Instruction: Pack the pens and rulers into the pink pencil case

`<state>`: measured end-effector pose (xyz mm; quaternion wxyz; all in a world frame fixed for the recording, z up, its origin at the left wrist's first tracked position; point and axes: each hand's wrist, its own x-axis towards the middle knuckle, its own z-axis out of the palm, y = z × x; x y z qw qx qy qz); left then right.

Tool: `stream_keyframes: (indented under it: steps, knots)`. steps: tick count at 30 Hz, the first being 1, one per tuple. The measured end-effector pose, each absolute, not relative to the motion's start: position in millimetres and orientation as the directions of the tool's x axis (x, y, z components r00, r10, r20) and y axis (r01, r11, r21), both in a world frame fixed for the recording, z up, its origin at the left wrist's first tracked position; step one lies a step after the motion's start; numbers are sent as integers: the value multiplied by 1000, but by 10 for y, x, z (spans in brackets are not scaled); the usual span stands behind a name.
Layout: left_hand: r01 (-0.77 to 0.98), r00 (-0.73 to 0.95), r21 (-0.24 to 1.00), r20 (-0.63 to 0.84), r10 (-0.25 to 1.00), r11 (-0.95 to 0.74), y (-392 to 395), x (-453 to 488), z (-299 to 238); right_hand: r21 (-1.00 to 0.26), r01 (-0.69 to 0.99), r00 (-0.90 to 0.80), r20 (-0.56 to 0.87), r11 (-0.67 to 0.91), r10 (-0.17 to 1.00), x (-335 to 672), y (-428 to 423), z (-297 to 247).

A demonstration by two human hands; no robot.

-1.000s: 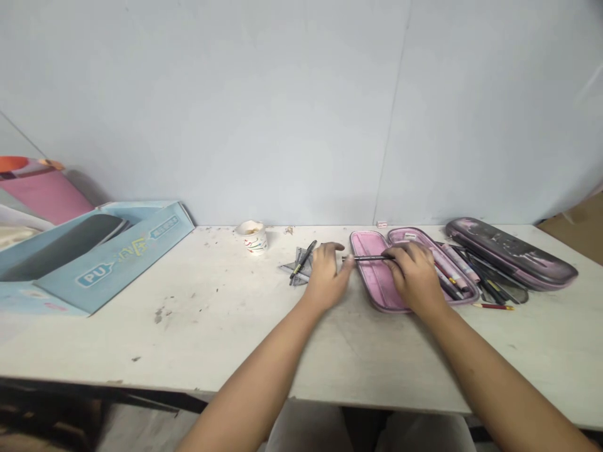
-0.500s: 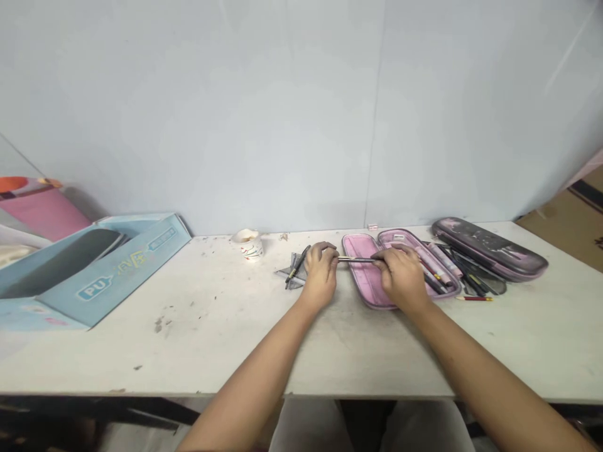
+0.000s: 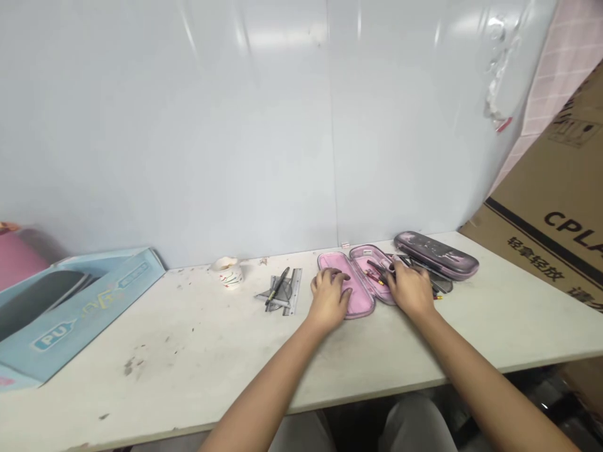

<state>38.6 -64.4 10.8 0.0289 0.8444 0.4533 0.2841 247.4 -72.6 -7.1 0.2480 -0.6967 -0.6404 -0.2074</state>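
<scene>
The pink pencil case (image 3: 362,300) lies unzipped and flat on the table. My left hand (image 3: 330,295) rests on its left half with the fingers apart and nothing held. Over the right half, my right hand (image 3: 411,285) has its fingers closed round a dark pen (image 3: 375,266), which sticks out toward the left. Red-and-yellow pencils (image 3: 374,277) lie in the case below it. Further pens beside the case are partly hidden by my right hand. A dark closed pencil case (image 3: 438,254) lies behind that hand, to the right.
Left of the pink case are a clear ruler (image 3: 295,292), set squares and a black pen (image 3: 277,285). A paper cup (image 3: 229,273) stands farther left. A light blue box (image 3: 98,307) occupies the table's left end. Cardboard (image 3: 541,232) leans past the right edge; a wall runs behind.
My left hand has let go of the pen and moved onto the case's left half. My right hand has taken the pen over the right half. The view has turned right.
</scene>
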Motion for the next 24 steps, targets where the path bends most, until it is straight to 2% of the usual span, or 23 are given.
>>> stream_keyframes:
  steps: [4,7,13,15,18,21,24]
  knots:
    - [771,411,297,443,796,-563,-657,220,114,-22,999,46,598,-41,800,2409,-718,-80]
    - [834,331,261,470,818,-487,-624,-69,128,12,999,-42,606,44,795,2243,-670,-24]
    - [986,47,107,545,837,-126,-534,-775,66,56,962,-251,567,267,785,1503,-540,91]
    - [997,31,49,529,848,-67,-523,-928,-5,49,940,-307,555,337,773,1212,-496,94]
    - [998,52,9,488,871,-64,-521,-1025,-100,0,912,-343,544,409,765,853,-440,73]
    - [994,51,52,513,857,-91,-529,-991,-123,-70,898,-336,531,435,778,641,-404,40]
    - [962,34,215,520,853,-169,-542,-886,-89,-205,877,-282,512,434,811,564,-396,28]
